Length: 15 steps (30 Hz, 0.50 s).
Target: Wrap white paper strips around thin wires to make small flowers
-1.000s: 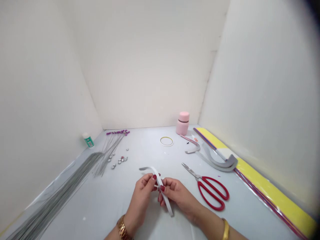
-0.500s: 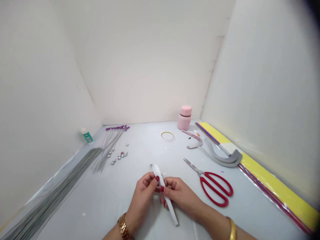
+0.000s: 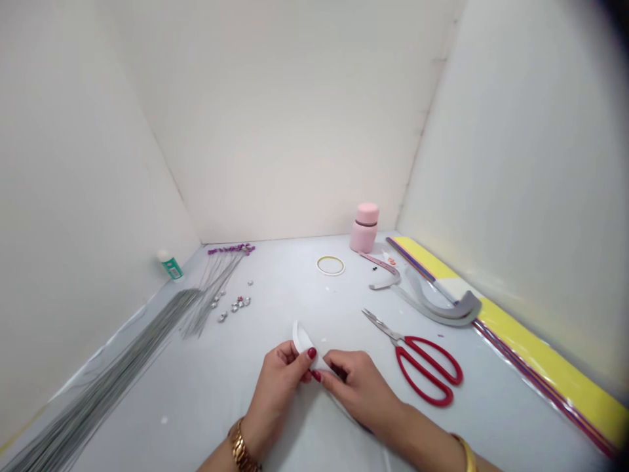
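Note:
A narrow white strip [image 3: 303, 339], perhaps paper, is pinched between both hands low in the middle of the view. My left hand [image 3: 284, 379] holds it from the left, thumb pressed on top. My right hand [image 3: 358, 388] grips it just below, thumb and fingers closed, and covers much of its lower half. The strip's upper end curves up and away from me. To the right of my right hand lies a pair of scissors [image 3: 426, 368] with red handles, blades slightly apart and pointing up-left.
Left are a bundle of grey wires [image 3: 113, 373], purple-tipped stems [image 3: 230, 250], small silvery pieces [image 3: 240, 303] and a green-white glue stick [image 3: 171, 267]. A tape ring [image 3: 331, 265] and pink bottle [image 3: 365, 227] stand behind. Grey curved strips [image 3: 442, 311] and yellow sheets [image 3: 545, 367] lie right.
My right hand has turned over the strip, now hiding more of its lower part. The strip's upper end looks more curled. The view has shifted slightly.

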Tool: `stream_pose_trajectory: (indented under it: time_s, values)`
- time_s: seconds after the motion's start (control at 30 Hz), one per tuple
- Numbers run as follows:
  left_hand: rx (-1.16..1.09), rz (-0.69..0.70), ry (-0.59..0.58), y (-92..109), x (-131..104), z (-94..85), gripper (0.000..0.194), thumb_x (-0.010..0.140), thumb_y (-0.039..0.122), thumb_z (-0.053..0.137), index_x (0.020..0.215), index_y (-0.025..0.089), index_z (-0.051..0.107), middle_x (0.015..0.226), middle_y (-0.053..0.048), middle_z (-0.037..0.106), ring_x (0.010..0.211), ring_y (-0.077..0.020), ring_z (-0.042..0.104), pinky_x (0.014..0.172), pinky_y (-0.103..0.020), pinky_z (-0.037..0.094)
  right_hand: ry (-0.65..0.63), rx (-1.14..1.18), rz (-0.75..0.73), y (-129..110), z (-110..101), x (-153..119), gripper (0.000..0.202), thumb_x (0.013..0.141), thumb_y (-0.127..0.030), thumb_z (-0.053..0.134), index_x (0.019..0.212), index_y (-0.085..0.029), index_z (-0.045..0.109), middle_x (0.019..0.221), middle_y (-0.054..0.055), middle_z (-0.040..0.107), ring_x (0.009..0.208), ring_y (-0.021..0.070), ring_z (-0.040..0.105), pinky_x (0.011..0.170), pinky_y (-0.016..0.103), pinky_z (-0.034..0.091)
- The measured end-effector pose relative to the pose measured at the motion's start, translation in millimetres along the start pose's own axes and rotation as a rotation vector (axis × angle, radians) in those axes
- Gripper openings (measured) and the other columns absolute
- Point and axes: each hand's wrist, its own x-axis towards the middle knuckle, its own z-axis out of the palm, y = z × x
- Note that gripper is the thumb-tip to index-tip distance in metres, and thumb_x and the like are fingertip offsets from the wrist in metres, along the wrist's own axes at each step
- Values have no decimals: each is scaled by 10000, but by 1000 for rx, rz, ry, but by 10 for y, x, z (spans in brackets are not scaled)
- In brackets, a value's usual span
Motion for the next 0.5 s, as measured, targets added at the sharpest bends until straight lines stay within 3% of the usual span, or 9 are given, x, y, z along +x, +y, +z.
stream_pose_trajectory:
  time_s: [0.13, 0.33, 0.5]
  values:
    - [-15, -16, 8, -25, -2, -2, 269, 679, 350, 639, 574, 123, 540, 491, 24, 505, 464, -87, 445, 473, -194, 328, -157, 374, 201, -6, -6, 19, 308, 766, -425, 504, 631, -153, 556, 524, -28, 475, 465, 98, 406, 451, 204, 305]
    - [-15, -26, 91, -13, -1, -7, 289, 680, 380, 634, 557, 141, 526, 483, 26, 522, 462, -93, 464, 488, -196, 351, -84, 424, 197, -10, -22, 27, 341, 746, -466, 527, 663, -143, 596, 544, -17, 534, 474, 93, 442, 464, 194, 321]
    - [-38, 26, 9, -16, -11, -28, 251, 724, 345, 602, 591, 138, 552, 548, -15, 568, 507, -110, 495, 521, -215, 369, -139, 576, 325, 1, 9, 42, 335, 708, -476, 566, 710, -142, 583, 531, -10, 573, 401, 72, 443, 433, 186, 328]
